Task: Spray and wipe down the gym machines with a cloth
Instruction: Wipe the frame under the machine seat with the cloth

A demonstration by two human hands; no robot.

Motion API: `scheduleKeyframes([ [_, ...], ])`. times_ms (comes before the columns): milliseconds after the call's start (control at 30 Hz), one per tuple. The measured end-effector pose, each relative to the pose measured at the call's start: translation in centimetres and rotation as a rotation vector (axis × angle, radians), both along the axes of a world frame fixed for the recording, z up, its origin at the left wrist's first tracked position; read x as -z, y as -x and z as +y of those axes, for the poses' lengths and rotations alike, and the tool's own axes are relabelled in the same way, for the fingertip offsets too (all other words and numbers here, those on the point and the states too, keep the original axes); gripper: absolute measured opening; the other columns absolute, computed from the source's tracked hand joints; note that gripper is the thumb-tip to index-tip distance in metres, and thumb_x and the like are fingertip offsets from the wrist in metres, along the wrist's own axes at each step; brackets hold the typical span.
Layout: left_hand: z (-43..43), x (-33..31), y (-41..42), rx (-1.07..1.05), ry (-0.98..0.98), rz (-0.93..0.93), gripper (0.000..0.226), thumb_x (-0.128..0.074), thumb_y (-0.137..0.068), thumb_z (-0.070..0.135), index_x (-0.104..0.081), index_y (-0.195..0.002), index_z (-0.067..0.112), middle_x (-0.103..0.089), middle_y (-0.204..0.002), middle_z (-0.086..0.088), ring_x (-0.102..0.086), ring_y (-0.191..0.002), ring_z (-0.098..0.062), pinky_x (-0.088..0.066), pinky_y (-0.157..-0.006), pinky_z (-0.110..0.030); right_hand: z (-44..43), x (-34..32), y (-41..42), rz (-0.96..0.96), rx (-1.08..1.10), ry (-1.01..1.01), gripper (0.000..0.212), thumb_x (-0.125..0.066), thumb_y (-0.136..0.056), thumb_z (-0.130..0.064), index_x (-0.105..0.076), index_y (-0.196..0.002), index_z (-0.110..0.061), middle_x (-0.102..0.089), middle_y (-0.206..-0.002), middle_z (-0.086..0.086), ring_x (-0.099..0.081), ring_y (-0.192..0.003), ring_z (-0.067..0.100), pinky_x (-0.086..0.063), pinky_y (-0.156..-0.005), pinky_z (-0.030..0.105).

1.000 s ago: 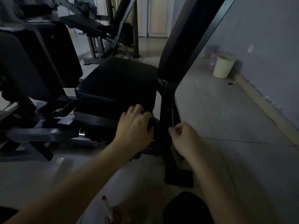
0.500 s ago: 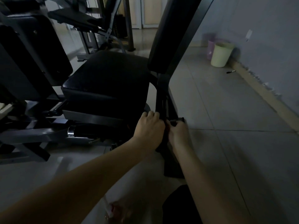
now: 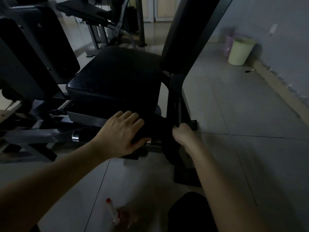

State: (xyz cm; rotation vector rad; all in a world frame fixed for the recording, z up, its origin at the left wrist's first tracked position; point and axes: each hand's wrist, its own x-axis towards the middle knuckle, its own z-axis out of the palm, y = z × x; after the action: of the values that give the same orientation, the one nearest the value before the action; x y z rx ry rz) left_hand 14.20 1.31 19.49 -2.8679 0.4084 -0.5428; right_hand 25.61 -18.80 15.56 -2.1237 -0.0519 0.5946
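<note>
Here, going from the left, the dark frame of the gym machine [image 3: 33,129] runs low across the floor toward the padded seat [image 3: 117,77]. The left hand [image 3: 120,133] lies spread over a dark cloth [image 3: 142,129], fingers [image 3: 132,117] fairly wide and the thumb tucked below, pressing it against the bar under the seat. That bar's long axis runs left to right, so a wipe would likely travel along it, and the left hand is the nearer one. To the right, the right hand [image 3: 182,133] is curled narrow round a small part at the foot of the upright post [image 3: 173,101]; what it grips is too dark to tell. The spray bottle [image 3: 112,211] lies on the floor close to the person, well apart from both hands. Half a second ago the hands were bunched together at the post; now the left has slid leftward and flattened.
</note>
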Motion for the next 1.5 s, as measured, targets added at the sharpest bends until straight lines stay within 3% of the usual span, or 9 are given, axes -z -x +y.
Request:
scheduleKeyframes([
  [233, 0.6, 0.3, -0.5, 0.036, 0.109, 0.113, 0.055, -0.034, -0.100, 0.071, -0.057, -0.123, 0.027, -0.060, -0.104, 0.006, -0.055, -0.093, -0.014, -0.045, -0.086, -0.034, 0.4, -0.5, -4.2, -0.275, 0.247, 0.000, 0.035, -0.065, -0.094, -0.030, -0.055, -0.110, 0.000, -0.061, -0.093, 0.010, -0.063, -0.085, 0.028, -0.034, -0.048, 0.025],
  [400, 0.7, 0.1, -0.3, 0.086, 0.117, 0.128, 0.053, -0.037, -0.098, 0.073, -0.064, -0.116, 0.031, -0.058, -0.101, 0.007, -0.052, -0.089, -0.013, -0.043, -0.082, -0.032, 0.0, -1.1, -1.3, -0.372, 0.091, 0.230, 0.054, -0.051, -0.094, -0.062, -0.054, -0.094, -0.008, -0.056, -0.080, 0.002, -0.054, -0.068, 0.019, -0.041, -0.061, 0.031],
  [533, 0.5, 0.1, -0.2, 0.103, 0.187, 0.178, 0.051, -0.039, -0.098, 0.071, -0.063, -0.121, 0.032, -0.060, -0.104, 0.010, -0.057, -0.092, -0.012, -0.048, -0.084, -0.033, 0.4, -0.7, -1.0, -0.143, -0.087, 0.261, 0.042, -0.041, -0.104, -0.043, -0.051, -0.080, -0.009, -0.059, -0.083, 0.009, -0.053, -0.066, 0.020, -0.038, -0.055, 0.028],
  [700, 0.5, 0.0, -0.3, 0.085, 0.272, 0.115, 0.053, -0.051, -0.090, 0.073, -0.059, -0.116, 0.028, -0.061, -0.101, 0.012, -0.057, -0.089, -0.009, -0.048, -0.084, -0.029, 2.4, -1.8, -6.9, 0.004, -0.176, 0.333, 0.041, -0.043, -0.106, -0.029, -0.050, -0.137, -0.003, -0.057, -0.123, 0.015, -0.056, -0.105, 0.030, -0.046, -0.091, 0.031],
  [867, 0.6, 0.4, -0.4, 0.080, 0.230, 0.127, 0.052, -0.042, -0.090, 0.078, -0.059, -0.099, 0.030, -0.057, -0.090, 0.014, -0.054, -0.079, -0.008, -0.047, -0.078, -0.027, 4.2, -2.1, -10.2, -0.086, -0.191, 0.630, 0.049, -0.059, -0.098, -0.033, -0.050, -0.135, -0.003, -0.055, -0.133, 0.017, -0.058, -0.096, 0.028, -0.046, -0.074, 0.030],
  [1000, 0.6, 0.5, -0.4, 0.066, 0.218, 0.105, 0.050, -0.043, -0.090, 0.078, -0.056, -0.090, 0.030, -0.053, -0.083, 0.014, -0.050, -0.073, -0.008, -0.044, -0.074, -0.026, 4.5, -1.3, -12.4, -0.021, -0.072, 0.280, 0.050, -0.052, -0.103, -0.022, -0.042, -0.145, 0.002, -0.050, -0.143, 0.020, -0.052, -0.127, 0.033, -0.046, -0.096, 0.035],
  [1100, 0.4, 0.3, -0.3, 0.054, 0.217, 0.106, 0.049, -0.044, -0.089, 0.079, -0.053, -0.084, 0.031, -0.051, -0.078, 0.014, -0.049, -0.070, -0.008, -0.043, -0.072, -0.026, 3.5, -0.6, -11.3, 0.026, 0.026, -0.022, 0.045, -0.048, -0.106, -0.028, -0.046, -0.144, -0.003, -0.056, -0.136, 0.017, -0.056, -0.122, 0.032, -0.046, -0.087, 0.027],
  [1233, 0.3, 0.3, -0.2, 0.033, 0.201, 0.113, 0.050, -0.041, -0.089, 0.081, -0.051, -0.084, 0.033, -0.050, -0.078, 0.014, -0.049, -0.071, -0.008, -0.044, -0.072, -0.028, 1.7, 0.1, -8.4, 0.081, 0.014, -0.094, 0.061, -0.057, -0.099, -0.035, -0.040, -0.149, -0.004, -0.057, -0.136, 0.016, -0.060, -0.114, 0.031, -0.052, -0.098, 0.036],
  [1500, 0.3, 0.4, -0.2, 0.044, 0.182, 0.112, 0.052, -0.043, -0.088, 0.081, -0.056, -0.086, 0.030, -0.051, -0.079, 0.014, -0.050, -0.070, -0.008, -0.047, -0.072, -0.028, -2.7, -2.1, -5.2, 0.296, -0.182, -0.134, 0.044, -0.074, -0.074, -0.035, -0.070, -0.111, -0.012, -0.072, -0.108, 0.011, -0.067, -0.089, 0.023, -0.051, -0.063, 0.026],
])
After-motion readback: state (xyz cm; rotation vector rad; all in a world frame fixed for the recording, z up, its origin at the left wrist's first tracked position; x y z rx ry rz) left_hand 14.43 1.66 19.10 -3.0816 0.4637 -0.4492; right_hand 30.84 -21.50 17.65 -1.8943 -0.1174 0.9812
